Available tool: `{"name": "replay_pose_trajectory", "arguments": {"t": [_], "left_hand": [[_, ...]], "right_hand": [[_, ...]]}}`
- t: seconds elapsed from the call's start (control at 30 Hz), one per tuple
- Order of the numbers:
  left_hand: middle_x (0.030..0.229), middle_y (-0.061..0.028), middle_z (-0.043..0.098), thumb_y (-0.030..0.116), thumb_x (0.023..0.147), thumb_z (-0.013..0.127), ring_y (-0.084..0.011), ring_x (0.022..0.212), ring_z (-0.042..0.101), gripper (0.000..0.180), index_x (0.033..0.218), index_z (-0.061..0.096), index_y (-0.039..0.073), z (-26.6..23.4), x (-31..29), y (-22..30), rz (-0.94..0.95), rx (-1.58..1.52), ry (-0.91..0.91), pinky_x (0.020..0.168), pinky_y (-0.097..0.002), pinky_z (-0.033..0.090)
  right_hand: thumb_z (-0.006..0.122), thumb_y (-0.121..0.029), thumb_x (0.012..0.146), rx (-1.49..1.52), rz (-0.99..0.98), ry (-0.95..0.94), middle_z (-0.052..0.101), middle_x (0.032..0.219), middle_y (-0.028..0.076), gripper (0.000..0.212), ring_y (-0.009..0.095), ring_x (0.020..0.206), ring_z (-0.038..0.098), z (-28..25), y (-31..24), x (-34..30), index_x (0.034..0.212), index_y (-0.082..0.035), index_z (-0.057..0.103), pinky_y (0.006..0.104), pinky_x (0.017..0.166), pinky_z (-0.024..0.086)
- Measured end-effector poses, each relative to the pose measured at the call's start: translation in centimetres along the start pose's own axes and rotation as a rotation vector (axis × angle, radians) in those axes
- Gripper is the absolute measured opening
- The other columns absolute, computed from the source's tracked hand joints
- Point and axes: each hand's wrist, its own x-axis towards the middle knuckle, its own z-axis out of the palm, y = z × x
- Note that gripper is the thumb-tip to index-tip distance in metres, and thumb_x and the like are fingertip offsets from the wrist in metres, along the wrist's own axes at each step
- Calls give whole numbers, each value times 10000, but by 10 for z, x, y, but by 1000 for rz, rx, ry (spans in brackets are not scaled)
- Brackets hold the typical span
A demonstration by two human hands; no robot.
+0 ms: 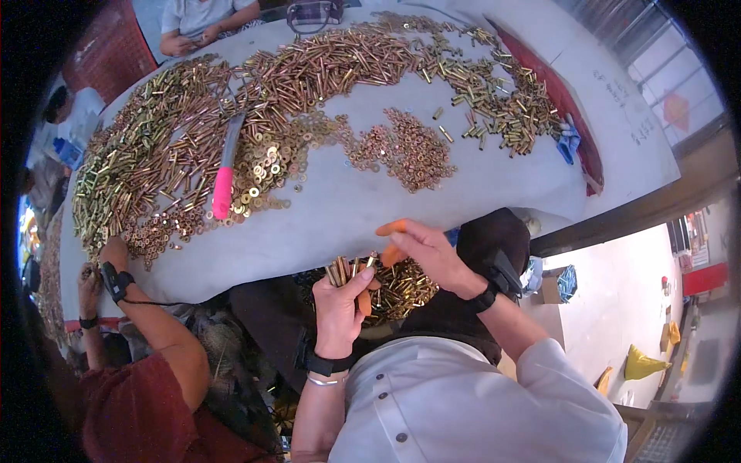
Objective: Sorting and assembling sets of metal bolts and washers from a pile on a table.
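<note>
My left hand (345, 304) is closed round a bunch of brass-coloured anchor bolts (336, 272), which stand up between thumb and fingers. To its right is my right hand (429, 251), its orange-covered fingertips apart and nothing visible between them. Orange covers also show on fingers of my left hand. Below both hands, at my lap, lies a heap of finished-looking brass-coloured bolts (405, 293); its container is mostly hidden. Just past my hands on the table, a pile of small copper-coloured nuts (417, 158) is spread out.
The pale-covered table (347, 212) bears long heaps of metal bolts (340, 65), sleeves (513, 116) and flat washers (266, 166). A pink-handled tool (224, 181) lies among them. A blue glove (568, 140) rests at the right edge. At left, a co-worker's arm (166, 332) reaches in; another person sits opposite.
</note>
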Motion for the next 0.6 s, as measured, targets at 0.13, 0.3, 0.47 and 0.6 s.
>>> {"name": "replay_pose_trajectory", "arguments": {"t": [0.13, 0.3, 0.47, 0.6], "left_hand": [[673, -92, 644, 46, 795, 698, -60, 395, 476, 107, 871, 632, 9, 4, -2, -1, -22, 8, -13, 327, -190, 316], [674, -76, 646, 64, 788, 710, -56, 417, 490, 100, 853, 642, 34, 2, -2, -5, -8, 15, -10, 329, -183, 308], [675, -75, 650, 79, 787, 715, -51, 408, 482, 104, 840, 639, 33, 3, 0, -8, -29, 11, -20, 318, -183, 296], [680, -77, 653, 80, 784, 719, -53, 411, 486, 109, 844, 640, 34, 1, 0, -5, -41, 15, -51, 317, -185, 298]], "right_hand": [[524, -228, 949, -122, -75, -45, 624, 783, 12, 268, 56, 737, 579, 7, 11, 5, 1082, -4, 588, 208, 653, 456], [593, -167, 907, -89, 155, -91, 613, 812, 2, 181, 45, 728, 568, 1, -4, 7, 958, 5, 617, 194, 616, 448], [613, -129, 888, -143, 118, -93, 615, 756, 4, 131, 62, 667, 583, -3, 1, 5, 920, -2, 619, 207, 584, 457], [615, -119, 884, -14, 5, -65, 618, 786, 15, 125, 68, 667, 586, 2, 3, 6, 931, -3, 612, 216, 588, 473]]}}
